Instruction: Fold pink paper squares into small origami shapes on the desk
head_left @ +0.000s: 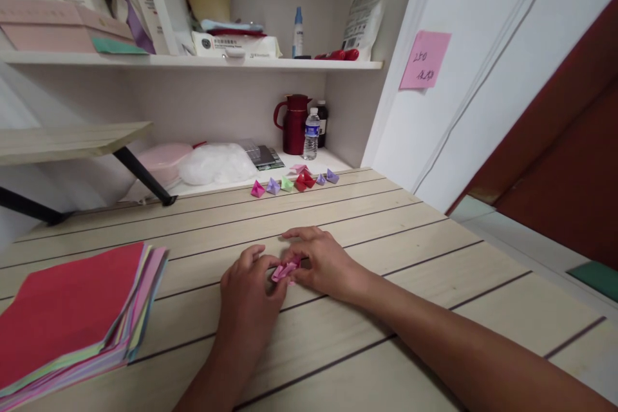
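Pink folded paper [286,270] sits between two bare hands near the middle of the worktop [410,238], small, creased and irregular in outline; whether it rests on the surface or is slightly raised cannot be told. Worktop: pale, wood-look planks, matte, parted by thin dark lines. Behind it, a smooth off-white shelf unit [355,109], flat-panelled and square-edged. At left, a raised stand [62,141], its top pale and wood-grained, on slanting black legs. Nearer, a stack of coloured paper [72,309]: flat red sheet uppermost, layered edges of green, yellow, lilac, pink and blue fanning unevenly at the right side.

Left hand [248,277] curved, thumb and forefinger pinched narrow on the pink piece's left side. Right hand [323,261] comes in from the opposite side, its thumb and forefinger also closed on the paper, the other fingers [294,232] loosely extended.

At the back, a crumpled, translucent plastic bag [217,164]; a dark red jug [294,125], rounded, with a looped handle; just before it, a clear ribbed bottle [311,135], blue label, white cap. Smallest: a row of folded paper shapes [273,186], pointed and faceted, in magenta, lilac, light green and red, along the worktop's far edge.
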Tool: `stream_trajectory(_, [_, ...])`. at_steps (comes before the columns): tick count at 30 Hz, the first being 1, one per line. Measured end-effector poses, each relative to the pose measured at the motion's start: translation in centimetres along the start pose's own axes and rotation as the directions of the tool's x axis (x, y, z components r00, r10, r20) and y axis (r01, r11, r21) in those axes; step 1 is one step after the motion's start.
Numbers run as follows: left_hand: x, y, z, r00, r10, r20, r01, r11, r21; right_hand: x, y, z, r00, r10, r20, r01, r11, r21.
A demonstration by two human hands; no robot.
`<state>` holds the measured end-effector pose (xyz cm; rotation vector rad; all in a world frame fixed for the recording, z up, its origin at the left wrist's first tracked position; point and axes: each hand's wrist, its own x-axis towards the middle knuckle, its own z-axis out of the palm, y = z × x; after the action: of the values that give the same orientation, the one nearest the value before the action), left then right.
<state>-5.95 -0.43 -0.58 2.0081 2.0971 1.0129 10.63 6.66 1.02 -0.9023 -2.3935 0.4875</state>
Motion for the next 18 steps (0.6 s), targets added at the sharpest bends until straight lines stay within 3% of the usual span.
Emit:
stream_trajectory(7, [-0.1,0.5,0.0,1.0,-0.003,-0.015,0.003,1.0,-0.026,-0.1,-0.1,-1.4,1.0,0.016,0.001,-0.016,1.0,0.009])
stream_trajectory(18, [-0.1,1.3,0.2,1.0,0.018,-0.02,-0.019,0.996,-0.083,-0.3,-0.5,-0.9,0.999,-0.019,0.051,0.021,0.999,-0.025])
